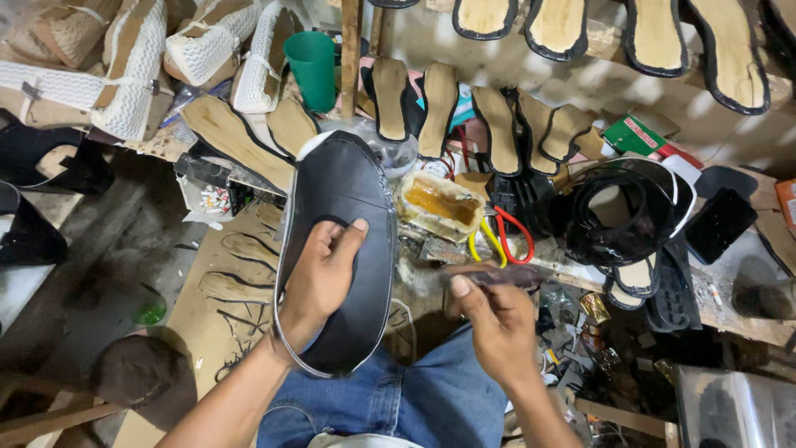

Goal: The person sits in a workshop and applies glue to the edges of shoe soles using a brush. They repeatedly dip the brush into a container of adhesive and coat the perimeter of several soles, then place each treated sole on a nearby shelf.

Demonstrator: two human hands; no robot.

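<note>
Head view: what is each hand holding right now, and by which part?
The left hand grips the black shoe upper at the middle of its left edge. The right hand pinches a blurred, thin tool by its near end.

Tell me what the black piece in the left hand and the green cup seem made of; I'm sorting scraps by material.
The black piece looks like leather or faux leather: a thin, flexible sheet with a dull sheen and a pale stitched edge. The green cup looks like plastic: smooth, evenly coloured, slightly glossy.
</note>
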